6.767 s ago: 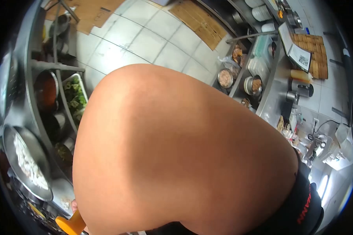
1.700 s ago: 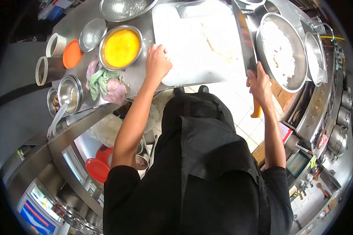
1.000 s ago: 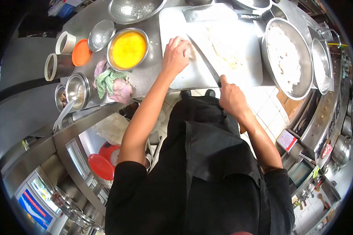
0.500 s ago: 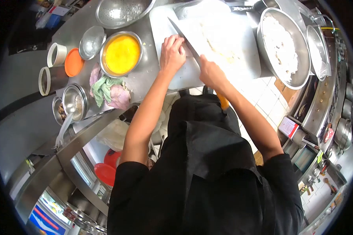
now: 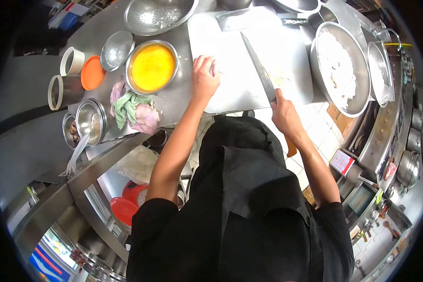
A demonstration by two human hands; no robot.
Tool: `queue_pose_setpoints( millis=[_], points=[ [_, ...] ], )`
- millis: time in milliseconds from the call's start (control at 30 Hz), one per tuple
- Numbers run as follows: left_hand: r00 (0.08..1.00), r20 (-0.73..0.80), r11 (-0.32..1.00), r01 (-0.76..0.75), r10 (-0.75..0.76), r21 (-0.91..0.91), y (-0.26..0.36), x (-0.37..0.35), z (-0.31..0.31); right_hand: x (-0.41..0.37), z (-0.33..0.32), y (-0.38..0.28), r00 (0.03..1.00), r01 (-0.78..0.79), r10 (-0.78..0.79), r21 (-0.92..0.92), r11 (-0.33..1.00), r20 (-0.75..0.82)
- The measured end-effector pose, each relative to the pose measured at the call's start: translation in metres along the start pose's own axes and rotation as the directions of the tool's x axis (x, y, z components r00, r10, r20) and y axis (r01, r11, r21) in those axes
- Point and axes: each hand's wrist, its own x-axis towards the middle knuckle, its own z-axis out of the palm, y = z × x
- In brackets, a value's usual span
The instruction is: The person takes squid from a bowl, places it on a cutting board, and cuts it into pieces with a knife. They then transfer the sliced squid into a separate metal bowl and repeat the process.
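In the head view my right hand [image 5: 285, 114] is wrapped around the handle of a long kitchen knife [image 5: 259, 66]. Its blade lies over the white cutting board [image 5: 237, 96], tip pointing away from me, and the orange handle end shows below the fist. My left hand [image 5: 205, 77] rests on the board's left side with curled fingers. Whatever is under those fingers is pale and lost in the glare. Small yellowish bits [image 5: 279, 75] lie on the board right of the blade.
A steel bowl of yellow liquid [image 5: 152, 67] stands left of the board, beside crumpled cloths [image 5: 135, 111]. On the right is a large bowl of white pieces [image 5: 336, 66]. A colander [image 5: 160, 14], an orange lid [image 5: 92, 72] and stacked bowls [image 5: 90, 123] are around.
The knife has moved right, away from my left hand, and my right hand has come right and nearer to me. My left hand stays curled at the board's left side. The view has shifted slightly.
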Motion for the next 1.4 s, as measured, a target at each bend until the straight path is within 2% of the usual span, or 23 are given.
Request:
queue_pose_setpoints(
  millis=[133, 200, 233, 367, 467, 633, 667, 700, 733, 767, 833, 867, 900, 933, 967, 1000, 1100, 1167, 1233, 1400],
  points=[
    [0.999, 0.041, 0.994, -0.032, 0.028, 0.105, 0.005, 0.003, 0.002, 0.006, -0.001, -0.007, 0.991, 0.012, 0.000, -0.091, 0.996, 0.132],
    [0.998, 0.039, 0.993, -0.044, 0.040, 0.111, 0.004, 0.005, 0.001, 0.012, 0.006, -0.008, 0.967, 0.088, -0.037, -0.193, 0.977, 0.252],
    [0.997, 0.047, 0.991, -0.065, 0.060, 0.113, 0.005, 0.005, 0.000, 0.018, 0.012, -0.008, 0.965, 0.094, -0.041, -0.195, 0.976, 0.259],
    [0.997, 0.025, 0.989, -0.080, 0.078, 0.125, 0.000, 0.003, 0.006, 0.080, 0.053, -0.009, 0.960, 0.274, -0.269, -0.069, 0.959, 0.076],
    [0.997, 0.023, 0.991, -0.079, 0.077, 0.107, -0.001, 0.006, 0.005, 0.104, 0.058, -0.014, 0.952, 0.299, -0.297, -0.015, 0.954, 0.077],
    [1.000, 0.018, 0.998, -0.020, 0.019, 0.058, -0.002, 0.002, 0.002, 0.010, 0.032, 0.046, 0.963, 0.104, -0.070, -0.116, 0.988, 0.260],
    [0.998, 0.041, 0.998, 0.044, -0.046, 0.044, -0.002, 0.003, -0.002, -0.014, 0.022, 0.054, 0.961, 0.064, -0.023, -0.140, 0.988, 0.274],
    [0.992, 0.067, 0.994, 0.105, -0.107, 0.035, -0.002, 0.004, -0.007, -0.034, 0.015, 0.066, 0.961, 0.074, -0.035, -0.133, 0.988, 0.274],
    [0.972, 0.185, 0.989, 0.143, -0.146, 0.028, -0.005, 0.004, -0.015, -0.049, 0.009, 0.078, 0.962, 0.083, -0.048, -0.124, 0.989, 0.268],
    [0.972, 0.191, 0.991, 0.132, -0.134, 0.027, -0.002, 0.006, -0.021, -0.059, 0.001, 0.088, 0.965, 0.076, -0.044, -0.117, 0.990, 0.258],
    [0.933, 0.275, 0.963, 0.259, -0.231, -0.070, 0.007, 0.011, -0.029, -0.076, -0.016, 0.098, 0.948, 0.068, -0.075, 0.032, 0.997, 0.309],
    [0.906, 0.355, 0.967, 0.254, -0.232, -0.018, -0.001, 0.008, -0.022, -0.082, -0.022, 0.095, 0.952, 0.056, -0.066, 0.040, 0.998, 0.299],
    [0.905, 0.365, 0.970, 0.242, -0.219, -0.019, 0.006, 0.012, -0.017, -0.086, -0.029, 0.090, 0.934, -0.160, 0.111, 0.121, 0.980, 0.341],
    [0.870, 0.403, 0.953, 0.302, -0.283, 0.018, 0.020, 0.017, -0.007, -0.089, -0.032, 0.087, 0.878, -0.367, 0.271, 0.193, 0.910, 0.394],
    [0.831, 0.438, 0.933, 0.355, -0.342, 0.056, 0.033, 0.022, 0.004, -0.092, -0.031, 0.089, 0.882, -0.373, 0.276, 0.206, 0.905, 0.382],
    [0.876, 0.416, 0.970, 0.221, -0.245, 0.105, 0.038, 0.026, 0.017, -0.097, -0.028, 0.093, 0.892, -0.390, 0.286, 0.278, 0.878, 0.350],
    [0.822, 0.503, 0.962, 0.201, -0.267, 0.183, 0.074, 0.057, 0.055, -0.108, -0.028, 0.094, 0.914, -0.394, 0.307, 0.393, 0.831, 0.267],
    [0.825, 0.523, 0.970, 0.115, -0.214, 0.215, 0.082, 0.063, 0.078, -0.114, -0.033, 0.088, 0.925, -0.379, 0.314, 0.431, 0.819, 0.216],
    [0.814, 0.555, 0.932, -0.049, -0.171, 0.359, 0.091, 0.068, 0.093, -0.120, -0.047, 0.083, 0.928, -0.371, 0.323, 0.475, 0.797, 0.184],
    [0.783, 0.596, 0.924, -0.079, -0.175, 0.374, 0.100, 0.060, 0.098, -0.128, -0.070, 0.105, 0.925, -0.370, 0.353, 0.558, 0.743, 0.144]
  ],
)
